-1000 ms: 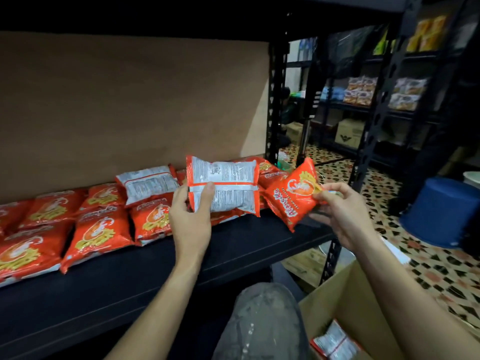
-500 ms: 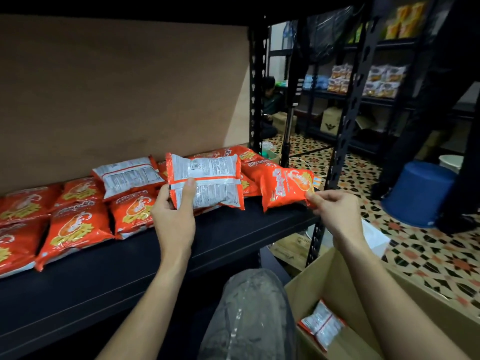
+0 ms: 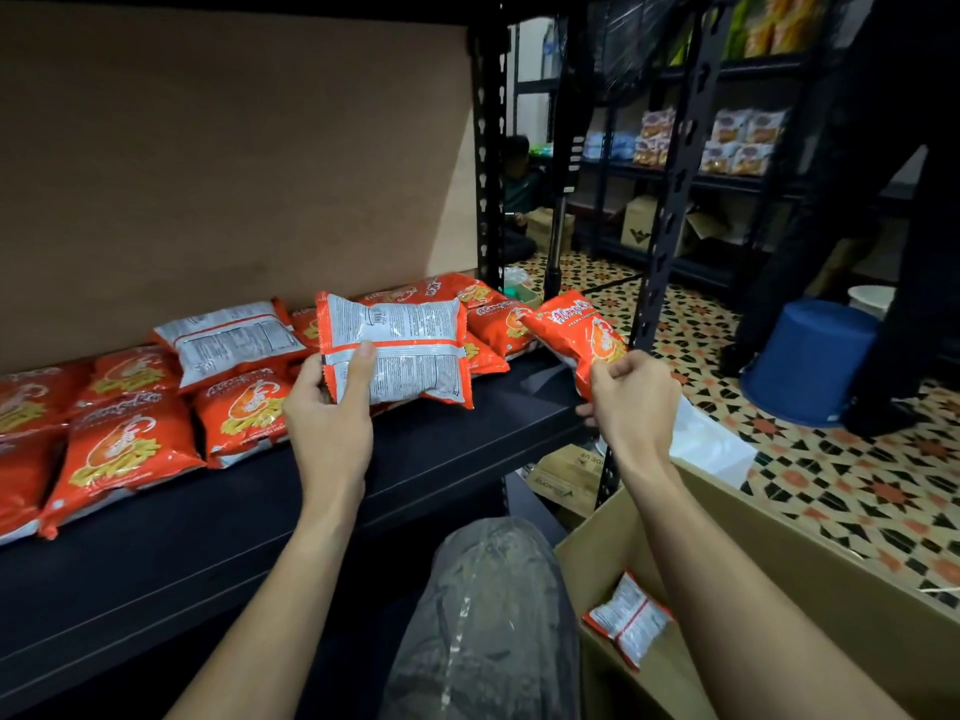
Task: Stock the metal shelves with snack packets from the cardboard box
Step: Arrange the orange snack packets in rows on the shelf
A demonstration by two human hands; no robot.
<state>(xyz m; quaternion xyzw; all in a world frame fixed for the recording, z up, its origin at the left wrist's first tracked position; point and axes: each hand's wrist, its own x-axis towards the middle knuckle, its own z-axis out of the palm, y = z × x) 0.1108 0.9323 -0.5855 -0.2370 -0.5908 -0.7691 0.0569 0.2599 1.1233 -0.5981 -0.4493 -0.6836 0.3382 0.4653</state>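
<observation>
My left hand grips an orange snack packet by its left end, silver back side facing me, just above the black metal shelf. My right hand pinches a second orange packet by its lower edge, printed face up, over the shelf's right end. Several orange packets lie in rows along the shelf's back and left. Down at the lower right stands the open cardboard box with one packet lying inside.
A black shelf upright rises at the shelf's right front corner. My knee is between shelf and box. On the patterned tile floor sit a blue bucket and more stocked shelving. A person sits far back.
My right hand drew its packet back off the shelf's right end and tilted it up. My left hand kept its packet nearly in place above the shelf.
</observation>
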